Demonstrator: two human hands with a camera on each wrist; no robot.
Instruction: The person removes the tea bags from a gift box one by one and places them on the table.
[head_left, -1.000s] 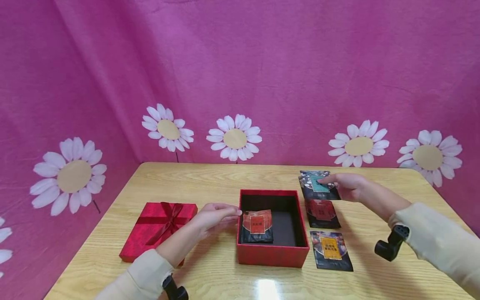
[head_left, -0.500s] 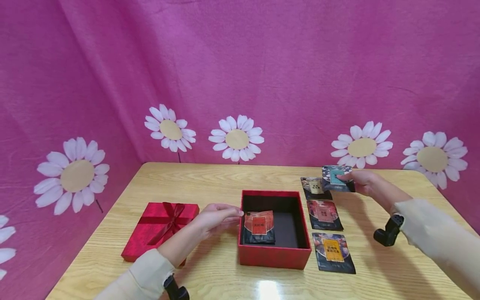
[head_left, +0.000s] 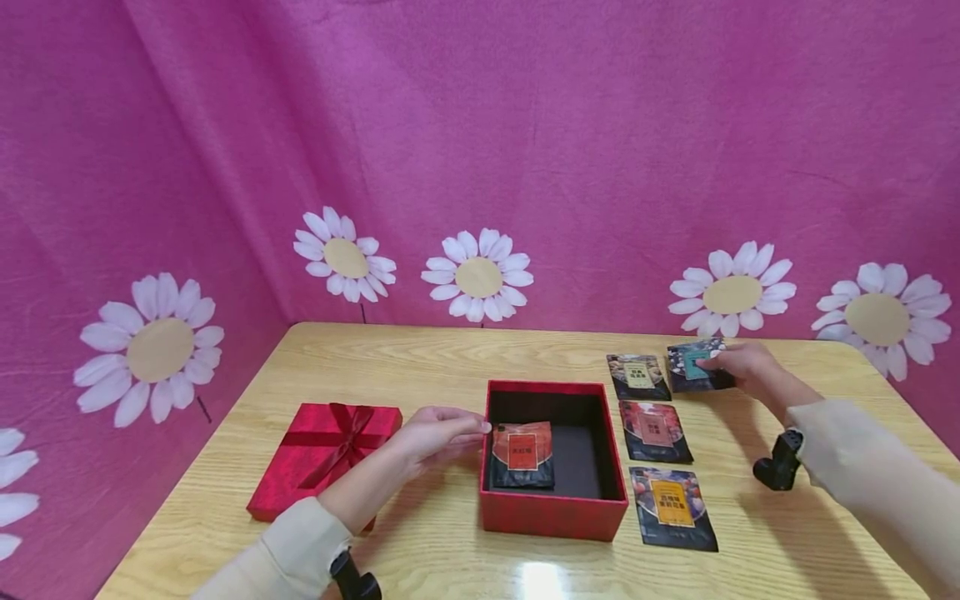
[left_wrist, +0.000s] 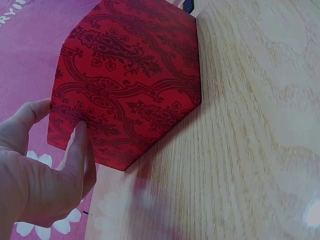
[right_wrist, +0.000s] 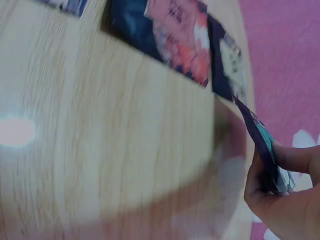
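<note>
My left hand (head_left: 431, 437) holds the left wall of an uncovered red gift box (head_left: 551, 515); in the left wrist view the thumb meets the rim and a finger lies against the patterned outer wall (left_wrist: 120, 85). Inside the box, on the left, lies a sachet (head_left: 517, 477) with an orange-red label. At the back right, my right hand (head_left: 752, 371) pinches a dark sachet (head_left: 681, 377) with a teal label. The right wrist view shows this sachet (right_wrist: 257, 131) edge-on between thumb and fingers, low over the table.
Right of the box, sachets with a cream label (head_left: 637, 379), a pink label (head_left: 654, 432) and a yellow label (head_left: 673, 508) lie in a column. The red lid (head_left: 300, 458) with its ribbon bow (head_left: 347, 446) is left of the left forearm. A pink flowered curtain (head_left: 600, 167) hangs behind the table.
My right hand has lifted the teal-label sachet off the cream-label one, carried it right and lowered it beside that one. The left hand has stayed at the box.
</note>
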